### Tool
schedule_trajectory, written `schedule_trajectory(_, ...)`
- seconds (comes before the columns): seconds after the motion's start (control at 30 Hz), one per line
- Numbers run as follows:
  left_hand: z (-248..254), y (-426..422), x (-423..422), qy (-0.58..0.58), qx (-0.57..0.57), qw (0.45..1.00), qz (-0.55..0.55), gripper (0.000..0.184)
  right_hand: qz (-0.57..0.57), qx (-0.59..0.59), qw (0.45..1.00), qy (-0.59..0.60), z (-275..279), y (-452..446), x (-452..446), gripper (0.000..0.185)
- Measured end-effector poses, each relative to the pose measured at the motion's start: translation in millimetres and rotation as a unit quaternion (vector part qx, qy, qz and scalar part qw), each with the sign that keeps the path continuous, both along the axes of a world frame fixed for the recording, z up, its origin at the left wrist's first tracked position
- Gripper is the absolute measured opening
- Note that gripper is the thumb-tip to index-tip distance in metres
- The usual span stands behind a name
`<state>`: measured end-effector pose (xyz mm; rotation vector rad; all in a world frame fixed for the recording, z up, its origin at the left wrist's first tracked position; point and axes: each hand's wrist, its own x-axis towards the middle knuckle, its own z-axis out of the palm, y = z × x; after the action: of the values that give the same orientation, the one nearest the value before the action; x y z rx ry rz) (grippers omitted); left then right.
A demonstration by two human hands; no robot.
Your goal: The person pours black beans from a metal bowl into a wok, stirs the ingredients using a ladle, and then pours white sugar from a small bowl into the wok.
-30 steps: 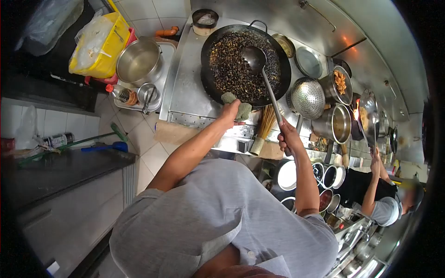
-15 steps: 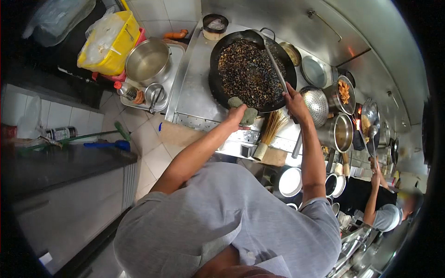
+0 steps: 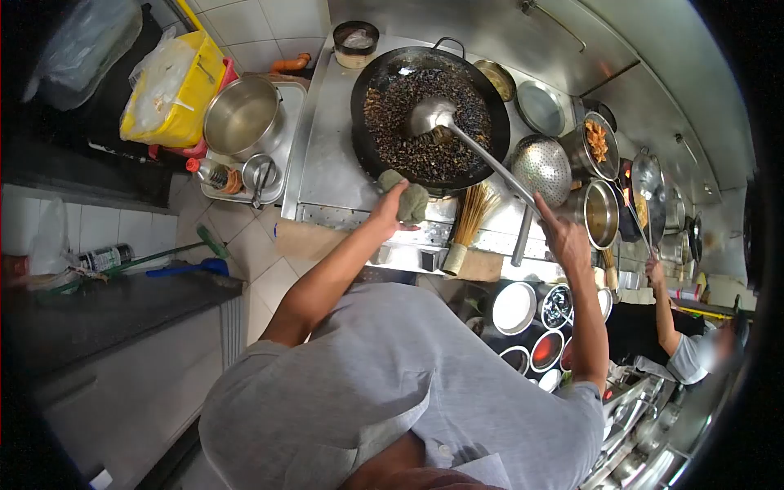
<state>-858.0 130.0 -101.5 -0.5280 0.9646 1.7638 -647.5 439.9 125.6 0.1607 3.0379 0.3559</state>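
Observation:
A large black wok [image 3: 369, 147] holds a dark, grainy mass of food [image 3: 457, 91]. My left hand [image 3: 387, 214] grips a folded green-grey cloth [image 3: 412, 202] against the wok's near rim. In my right hand [image 3: 565, 237] is the handle of a long metal ladle [image 3: 433, 116], whose bowl rests on the food near the middle of the wok. Beneath the ladle's handle lies a perforated strainer [image 3: 541, 167], right of the wok. A bamboo brush [image 3: 469, 220] sits just below the wok's rim.
Left stand a steel pot [image 3: 242, 117], a red-capped bottle [image 3: 209, 173] and a yellow basket [image 3: 175, 106]. At right are a pot of brown pieces [image 3: 597, 147], another steel pot [image 3: 602, 214] and several seasoning bowls [image 3: 514, 308]. A co-worker [image 3: 690, 351] works at another wok.
The ladle has come from the wok's far rim back toward its middle, its bowl now turned underside up. My right hand has moved right and nearer to my body. The view has shifted slightly.

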Motion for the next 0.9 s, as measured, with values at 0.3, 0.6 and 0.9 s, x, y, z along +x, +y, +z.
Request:
schedule_trajectory(0.3, 34.1, 24.7, 11.8, 0.028, -0.004, 0.997, 0.071, 0.055, -0.227, -0.309, 0.923, -0.037, 79.0, -105.7, 87.9, 0.062)
schedule_trajectory(0.6, 25.6, 48.6, 9.4, 0.047, -0.086, 0.993, 0.062, 0.037, -0.249, -0.243, 0.93, -0.122, 6.5, -139.9, 78.7, 0.072)
schedule_trajectory(0.9, 25.7, 43.1, 3.4, 0.041, -0.127, 0.991, 0.008, 0.035, -0.225, -0.478, 0.844, 0.092, -56.2, -133.8, 48.0, 0.059)
